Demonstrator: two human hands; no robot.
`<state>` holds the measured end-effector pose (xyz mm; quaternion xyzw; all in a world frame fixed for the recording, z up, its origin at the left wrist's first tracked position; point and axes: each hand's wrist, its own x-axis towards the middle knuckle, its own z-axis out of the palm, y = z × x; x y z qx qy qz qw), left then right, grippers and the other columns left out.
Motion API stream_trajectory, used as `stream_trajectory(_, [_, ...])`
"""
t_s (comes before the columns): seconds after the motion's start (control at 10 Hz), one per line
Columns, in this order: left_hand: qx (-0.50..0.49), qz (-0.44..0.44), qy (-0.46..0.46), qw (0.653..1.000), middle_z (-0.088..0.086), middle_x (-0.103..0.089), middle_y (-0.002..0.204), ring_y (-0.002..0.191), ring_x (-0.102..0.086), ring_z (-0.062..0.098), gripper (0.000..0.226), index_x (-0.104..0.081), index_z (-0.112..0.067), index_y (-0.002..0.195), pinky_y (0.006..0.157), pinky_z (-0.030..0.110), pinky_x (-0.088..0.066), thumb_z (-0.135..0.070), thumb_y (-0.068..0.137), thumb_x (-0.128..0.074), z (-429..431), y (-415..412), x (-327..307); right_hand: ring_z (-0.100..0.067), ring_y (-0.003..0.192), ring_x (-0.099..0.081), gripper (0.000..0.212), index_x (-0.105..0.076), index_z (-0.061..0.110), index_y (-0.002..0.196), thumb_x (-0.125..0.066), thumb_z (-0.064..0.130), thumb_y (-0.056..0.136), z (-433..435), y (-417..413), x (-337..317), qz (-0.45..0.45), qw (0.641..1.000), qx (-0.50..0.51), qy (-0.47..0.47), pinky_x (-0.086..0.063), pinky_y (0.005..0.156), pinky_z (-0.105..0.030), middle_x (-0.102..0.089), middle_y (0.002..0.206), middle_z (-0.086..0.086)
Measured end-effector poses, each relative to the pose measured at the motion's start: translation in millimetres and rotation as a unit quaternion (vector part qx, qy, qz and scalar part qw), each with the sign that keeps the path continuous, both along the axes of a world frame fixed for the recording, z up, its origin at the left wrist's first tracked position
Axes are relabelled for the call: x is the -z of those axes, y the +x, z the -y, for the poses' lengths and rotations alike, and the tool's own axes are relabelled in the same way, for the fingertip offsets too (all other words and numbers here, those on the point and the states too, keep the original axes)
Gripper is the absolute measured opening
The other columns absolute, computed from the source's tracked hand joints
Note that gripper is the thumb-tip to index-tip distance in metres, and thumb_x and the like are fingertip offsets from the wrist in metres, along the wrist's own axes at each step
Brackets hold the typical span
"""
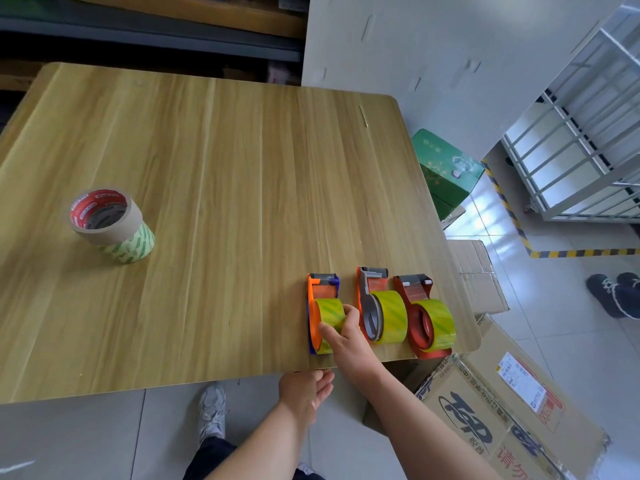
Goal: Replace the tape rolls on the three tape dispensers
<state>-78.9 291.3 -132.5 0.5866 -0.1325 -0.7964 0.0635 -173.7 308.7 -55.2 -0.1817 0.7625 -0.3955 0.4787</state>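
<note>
Three tape dispensers stand in a row near the table's front right corner, each with a yellow-green roll. My right hand [343, 336] grips the roll on the orange and blue dispenser [317, 306], the leftmost. To its right are the grey and orange dispenser [377, 310] and the red dispenser [426, 317]. My left hand [306, 388] hovers just below the table's front edge, fingers apart, holding nothing. A stack of spare tape rolls [110, 223] sits at the left: a brown roll with a red core on a green-printed roll.
The wooden table [225, 174] ends just right of the red dispenser. Cardboard boxes [491, 403] lie on the floor below the right corner, with a green box [446, 168] farther back. Another person's shoes [614, 294] are at the right. A white rack [588, 133] stands beyond.
</note>
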Motion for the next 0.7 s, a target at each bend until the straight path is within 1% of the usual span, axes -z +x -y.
stream_trajectory(0.1, [0.011, -0.022, 0.019, 0.999, 0.021, -0.056, 0.129, 0.119, -0.054, 0.035, 0.035, -0.046, 0.003, 0.131, 0.097, 0.041, -0.042, 0.005, 0.097, -0.044, -0.8, 0.7, 0.2, -0.004, 0.091, -0.053, 0.048, -0.019, 0.018, 0.137, -0.048, 0.026, 0.100, -1.6, -3.7, 0.4, 0.001, 1.000, 0.002, 0.005, -0.047, 0.071, -0.013, -0.050, 0.109, 0.004])
stream_trajectory(0.2, [0.037, -0.029, 0.014, 0.999, 0.020, -0.052, 0.136, 0.130, -0.047, 0.033, 0.036, -0.045, 0.001, 0.134, 0.105, 0.041, -0.038, 0.003, 0.097, -0.044, -0.3, -0.1, -1.8, -0.003, 0.091, -0.054, 0.048, -0.021, 0.017, 0.138, -0.049, 0.024, 0.100, -1.9, -6.5, 4.7, -0.005, 1.000, 0.004, 0.004, -0.046, 0.071, -0.012, -0.052, 0.108, 0.003])
stream_trajectory(0.3, [0.067, -0.022, 0.008, 0.998, 0.017, -0.051, 0.138, 0.131, -0.045, 0.030, 0.036, -0.046, 0.000, 0.134, 0.108, 0.042, -0.034, 0.003, 0.098, -0.042, 1.2, 0.7, -4.0, -0.015, 0.102, -0.059, 0.046, -0.032, 0.014, 0.138, -0.052, 0.024, 0.098, -3.3, -6.1, 13.5, 0.011, 1.000, 0.011, 0.017, -0.047, 0.076, -0.017, -0.058, 0.118, -0.007])
stream_trajectory(0.4, [0.111, 0.015, 0.014, 0.994, 0.017, -0.042, 0.147, 0.137, -0.038, 0.029, 0.039, -0.038, -0.001, 0.140, 0.113, 0.041, -0.029, -0.004, 0.102, -0.033, 3.7, 0.3, -8.2, -0.019, 0.100, -0.060, 0.044, -0.039, 0.014, 0.135, -0.056, 0.024, 0.095, -6.2, -7.1, 19.8, 0.011, 0.999, 0.019, 0.046, -0.048, 0.075, -0.021, -0.061, 0.116, -0.009])
stream_trajectory(0.5, [0.125, 0.041, 0.026, 0.991, 0.021, -0.046, 0.142, 0.134, -0.042, 0.032, 0.039, -0.040, 0.000, 0.139, 0.109, 0.039, -0.035, -0.009, 0.103, -0.028, 8.3, -0.1, -13.8, -0.017, 0.099, -0.060, 0.047, -0.042, 0.015, 0.133, -0.061, 0.024, 0.092, -10.4, -10.4, 24.4, -0.037, 0.996, 0.000, 0.080, -0.046, 0.074, -0.022, -0.059, 0.116, -0.006])
stream_trajectory(0.6, [0.117, 0.066, 0.051, 0.990, 0.020, -0.057, 0.097, 0.096, -0.059, 0.031, 0.016, -0.051, -0.004, 0.091, 0.085, 0.036, -0.048, -0.009, 0.098, -0.038, 15.8, 5.6, -31.7, -0.018, 0.105, -0.056, 0.047, -0.041, 0.016, 0.132, -0.062, 0.022, 0.090, -8.2, -11.1, 19.7, -0.101, 0.987, -0.037, 0.120, -0.049, 0.087, -0.029, -0.053, 0.126, -0.006])
stream_trajectory(0.7, [0.140, 0.101, -0.004, 0.985, 0.017, -0.062, 0.097, 0.091, -0.060, 0.028, 0.014, -0.054, -0.004, 0.095, 0.079, 0.039, -0.049, -0.014, 0.096, -0.044, 27.1, 12.7, -37.3, -0.023, 0.116, -0.051, 0.050, -0.039, 0.013, 0.136, -0.058, 0.020, 0.090, -2.9, -9.7, 7.0, -0.164, 0.975, -0.067, 0.132, -0.045, 0.095, -0.031, -0.046, 0.134, -0.008])
